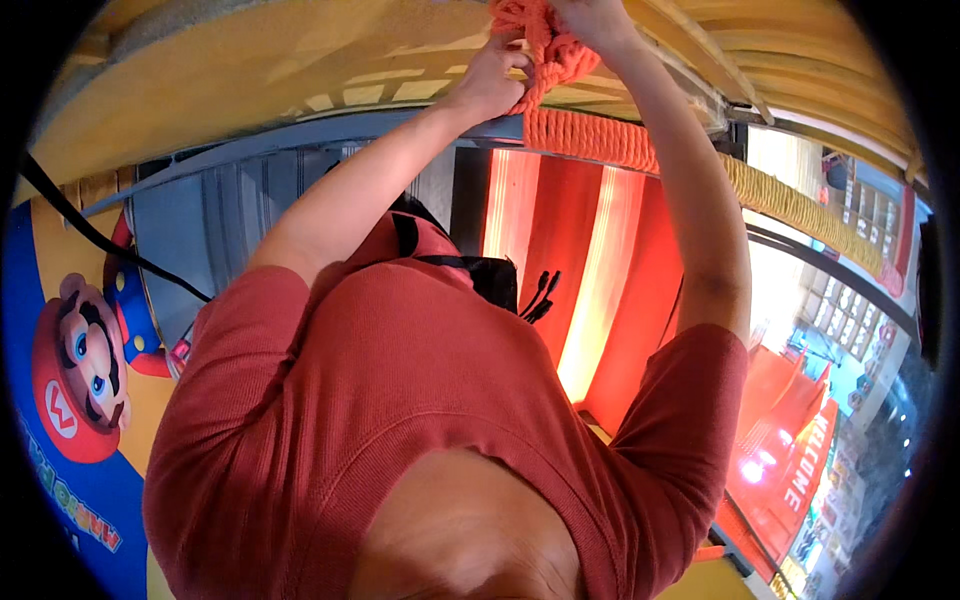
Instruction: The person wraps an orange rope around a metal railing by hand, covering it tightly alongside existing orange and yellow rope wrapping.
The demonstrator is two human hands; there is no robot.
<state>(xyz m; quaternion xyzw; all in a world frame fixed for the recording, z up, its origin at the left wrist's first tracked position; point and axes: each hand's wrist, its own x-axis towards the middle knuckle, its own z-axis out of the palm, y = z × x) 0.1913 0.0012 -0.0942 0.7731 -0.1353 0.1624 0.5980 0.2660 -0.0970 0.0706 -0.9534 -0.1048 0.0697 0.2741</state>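
Overhead, at the top of the head view, both my arms reach up to a bundle of thick orange rope [548,62]. My left hand [494,82] has its fingers curled in at the rope's left side, closed on a strand. On the bundle's right, my right hand [598,22] grips the same rope; the upper edge of the picture cuts off part of its fingers. Just below, tight turns of orange rope wrap a section of a grey horizontal bar [300,143]. Further right, a yellow rope wrapping [800,212] covers another length of it.
A yellow corrugated roof [270,60] with beams hangs close above. Red and white panels [570,260] stand beyond the bar. At left are a cartoon poster [85,380] and a black cable [110,235]. A red welcome mat or sign [785,440] and shelves lie at right.
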